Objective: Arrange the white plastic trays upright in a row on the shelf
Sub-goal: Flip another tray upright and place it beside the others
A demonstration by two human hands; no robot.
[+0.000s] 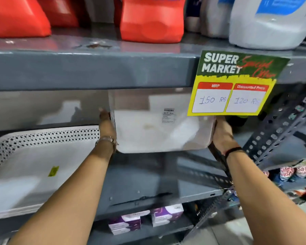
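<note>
Here, held tray: a smooth white plastic tray (162, 128) with rounded corners stands upright above the grey metal shelf (148, 190), a barcode sticker on its face.
Left hand (107, 123): pressed flat on the tray's left edge.
Right hand (222, 131): clamped on its right edge.
Left of tray: a perforated-rim white tray (34, 165) leans tilted.
Above: glossy price card (237, 84).
</note>
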